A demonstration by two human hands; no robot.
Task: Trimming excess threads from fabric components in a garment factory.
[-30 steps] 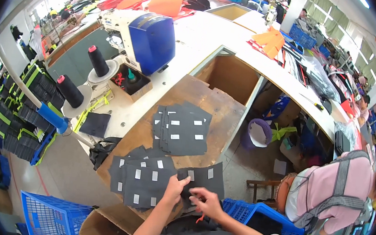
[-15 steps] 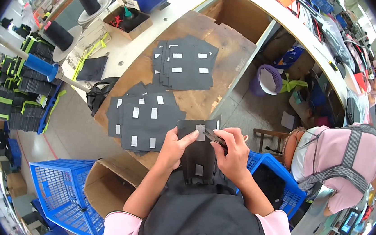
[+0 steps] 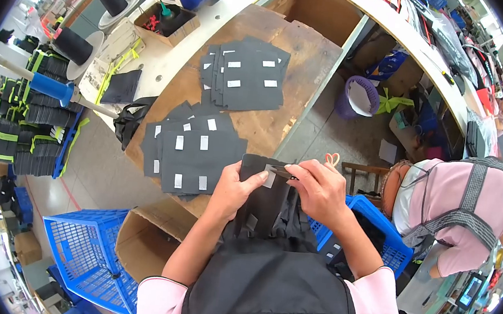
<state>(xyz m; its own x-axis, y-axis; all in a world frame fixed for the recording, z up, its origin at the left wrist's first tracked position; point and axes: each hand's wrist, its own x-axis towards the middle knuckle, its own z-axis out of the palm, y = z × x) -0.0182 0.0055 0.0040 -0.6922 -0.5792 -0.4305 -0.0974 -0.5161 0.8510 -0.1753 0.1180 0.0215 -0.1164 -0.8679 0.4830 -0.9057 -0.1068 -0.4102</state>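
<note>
My left hand (image 3: 233, 188) pinches the left side of a dark grey fabric piece (image 3: 263, 197) that carries small white patches. My right hand (image 3: 316, 189) presses on its upper right part, with a small dark tool (image 3: 283, 173) in its fingers against a white patch. The piece hangs off the near edge of a wooden table (image 3: 300, 59) toward my lap. Just left of my hands lies a fanned stack of the same grey pieces (image 3: 195, 148). A second stack (image 3: 244, 74) lies farther back on the table.
A blue crate (image 3: 88, 253) and an open cardboard box (image 3: 144, 237) stand at lower left; another blue crate (image 3: 377, 230) is under my right arm. A person in pink (image 3: 453, 203) sits at right. Black thread spools (image 3: 74, 46), a purple basket (image 3: 359, 98).
The view has tilted down and closer to my lap. I lifted one grey piece off the near stack and brought it toward me; both hands now work on it.
</note>
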